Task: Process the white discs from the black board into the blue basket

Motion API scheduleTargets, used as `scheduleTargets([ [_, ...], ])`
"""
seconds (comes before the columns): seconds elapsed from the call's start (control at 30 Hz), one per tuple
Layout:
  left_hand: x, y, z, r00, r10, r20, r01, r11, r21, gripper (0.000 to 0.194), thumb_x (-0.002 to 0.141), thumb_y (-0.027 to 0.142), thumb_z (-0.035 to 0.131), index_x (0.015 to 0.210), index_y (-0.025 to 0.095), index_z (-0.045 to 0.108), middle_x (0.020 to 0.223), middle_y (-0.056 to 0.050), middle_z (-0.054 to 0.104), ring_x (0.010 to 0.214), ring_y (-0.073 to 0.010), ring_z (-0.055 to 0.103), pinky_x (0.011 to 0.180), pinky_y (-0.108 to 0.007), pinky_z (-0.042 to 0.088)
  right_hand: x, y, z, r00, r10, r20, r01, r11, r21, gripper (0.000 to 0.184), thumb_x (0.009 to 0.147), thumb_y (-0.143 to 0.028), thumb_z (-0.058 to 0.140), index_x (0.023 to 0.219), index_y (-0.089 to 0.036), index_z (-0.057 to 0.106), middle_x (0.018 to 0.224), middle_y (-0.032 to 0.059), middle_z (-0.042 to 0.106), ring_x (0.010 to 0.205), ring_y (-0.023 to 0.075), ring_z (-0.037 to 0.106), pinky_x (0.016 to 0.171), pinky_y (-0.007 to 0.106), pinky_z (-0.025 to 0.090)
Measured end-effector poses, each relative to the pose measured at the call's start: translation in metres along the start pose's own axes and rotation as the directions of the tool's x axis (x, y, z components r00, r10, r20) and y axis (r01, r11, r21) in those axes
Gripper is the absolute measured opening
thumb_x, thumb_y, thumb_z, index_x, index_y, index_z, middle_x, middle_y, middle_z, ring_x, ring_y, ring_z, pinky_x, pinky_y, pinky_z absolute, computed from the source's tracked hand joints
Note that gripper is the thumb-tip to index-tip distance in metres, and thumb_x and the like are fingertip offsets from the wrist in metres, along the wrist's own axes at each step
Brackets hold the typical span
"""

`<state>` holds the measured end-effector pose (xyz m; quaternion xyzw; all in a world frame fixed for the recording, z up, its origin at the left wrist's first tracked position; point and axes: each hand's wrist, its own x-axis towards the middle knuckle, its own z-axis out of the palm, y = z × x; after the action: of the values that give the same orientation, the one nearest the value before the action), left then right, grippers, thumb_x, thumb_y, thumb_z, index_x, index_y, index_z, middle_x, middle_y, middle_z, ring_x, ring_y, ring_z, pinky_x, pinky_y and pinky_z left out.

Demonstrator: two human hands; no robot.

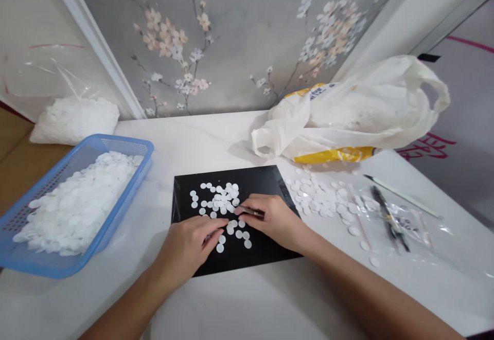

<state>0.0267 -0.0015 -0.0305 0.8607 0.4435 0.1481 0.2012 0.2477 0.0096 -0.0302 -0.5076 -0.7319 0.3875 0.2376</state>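
Note:
Small white round discs (226,198) lie scattered and heaped on a black board (216,265) in front of me. My right hand (276,219) is closed around slim metal tweezers (252,210), their tip pointing left at the heap's edge. From the lower left, my left hand (189,242) rests over the board, its index finger stretched out toward a few discs just below the tweezers. Thumb and index finger are apart, and I see nothing held there; the other fingers are partly hidden.
On the left stands a blue plastic basket (144,156) full of white discs, with a clear bag of white pieces (75,119) behind it. More loose discs (320,193) lie to the right, near a white carrier bag (358,108), a black pen (389,219) and a pale stick (401,196).

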Motion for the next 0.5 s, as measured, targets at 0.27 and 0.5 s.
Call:
scheduleTargets([
  [0.27, -0.002, 0.003, 0.002, 0.994, 0.103, -0.019, -0.103, 0.995, -0.01, 0.014, 0.087, 0.019, 0.055, 0.087, 0.023, 0.068, 0.076, 0.003, 0.07, 0.066, -0.0113, 0.063, 0.059, -0.022, 0.045, 0.0, -0.002, 0.007, 0.999, -0.047, 0.0, 0.047, 0.997, -0.062, 0.021, 0.084, -0.021, 0.058, 0.063, -0.017, 0.057, 0.066, -0.0013, 0.051, 0.056, 0.0094, 0.046, 0.053, 0.022, 0.034],
  [0.5, 0.001, 0.003, 0.0, 0.998, 0.069, -0.013, -0.069, 0.997, -0.042, 0.013, 0.086, 0.018, 0.055, 0.084, 0.023, 0.067, 0.076, 0.004, 0.07, 0.067, -0.0107, 0.064, 0.06, -0.021, 0.045, -0.001, -0.007, -0.005, 0.983, 0.161, 0.088, -0.183, 0.81, 0.558, 0.009, 0.078, -0.022, 0.051, 0.071, -0.018, 0.047, 0.065, -0.0029, 0.056, 0.047, 0.0061, 0.035, 0.044, 0.02, 0.024],
])
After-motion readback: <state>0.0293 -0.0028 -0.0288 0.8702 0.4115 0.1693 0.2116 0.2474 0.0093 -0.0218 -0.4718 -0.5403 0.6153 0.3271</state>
